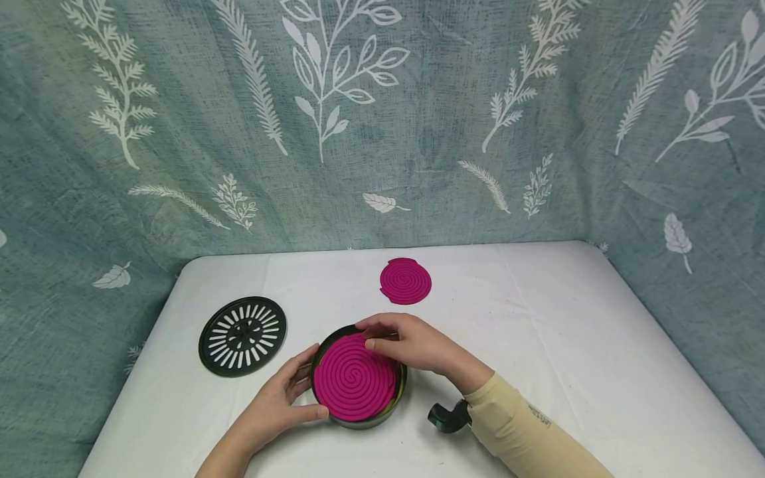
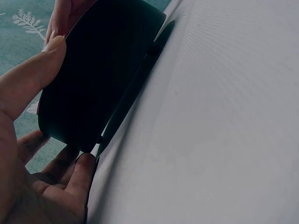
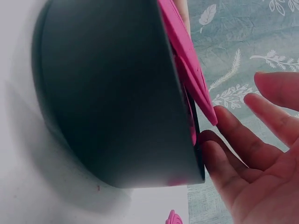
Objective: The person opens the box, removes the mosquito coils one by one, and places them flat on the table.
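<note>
A round black holder (image 1: 363,423) stands on the table, with a pink spiral coaster (image 1: 354,378) lying in its top. My left hand (image 1: 277,398) grips the holder's left side, thumb at the front and fingers behind. In the left wrist view, that thumb (image 2: 53,56) lies against the dark wall. My right hand (image 1: 415,342) is over the far right rim, its fingers loosely bent. The right wrist view shows the coaster (image 3: 189,58) tilted, one edge raised above the rim, with right fingertips (image 3: 215,151) at the rim and the thumb apart.
A second pink spiral coaster (image 1: 406,281) lies flat behind the holder. To the left is a black slotted disc (image 1: 242,336). A dark curved object (image 1: 448,418) shows by the right sleeve (image 1: 532,425). Patterned green cloth (image 1: 442,119) hangs behind the white table (image 1: 514,312).
</note>
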The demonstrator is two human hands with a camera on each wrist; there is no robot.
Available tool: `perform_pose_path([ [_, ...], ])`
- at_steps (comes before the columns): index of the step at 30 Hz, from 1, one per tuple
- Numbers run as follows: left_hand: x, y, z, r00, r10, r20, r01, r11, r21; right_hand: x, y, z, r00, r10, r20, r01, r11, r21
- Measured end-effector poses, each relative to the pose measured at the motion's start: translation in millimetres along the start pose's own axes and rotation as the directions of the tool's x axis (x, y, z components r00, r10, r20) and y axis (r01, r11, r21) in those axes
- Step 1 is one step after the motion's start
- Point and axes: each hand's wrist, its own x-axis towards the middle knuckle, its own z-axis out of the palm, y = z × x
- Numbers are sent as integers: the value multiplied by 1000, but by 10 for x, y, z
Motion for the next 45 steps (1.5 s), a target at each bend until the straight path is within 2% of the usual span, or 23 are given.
perform_pose_path([
  [12,-9,13,-6,1000,-17,-6,17,1000,3,-14,-34,-3,999,-16,-36,18,998,56],
  [18,-17,14,-7,1000,-24,-8,24,1000,5,-11,-8,24,999,34,-38,-26,984,175],
  [25,-13,2,-8,1000,1,2,-1,1000,-8,4,36,38,996,76,-38,-63,959,275],
  [29,-7,0,-7,1000,6,4,-6,1000,-7,20,79,39,996,86,-7,-78,936,344],
  [34,-1,8,-3,1000,-2,3,2,1000,0,37,139,36,995,100,24,-101,890,445],
  [45,4,6,-1,1000,-8,4,8,1000,-2,39,203,28,990,123,74,-144,832,536],
])
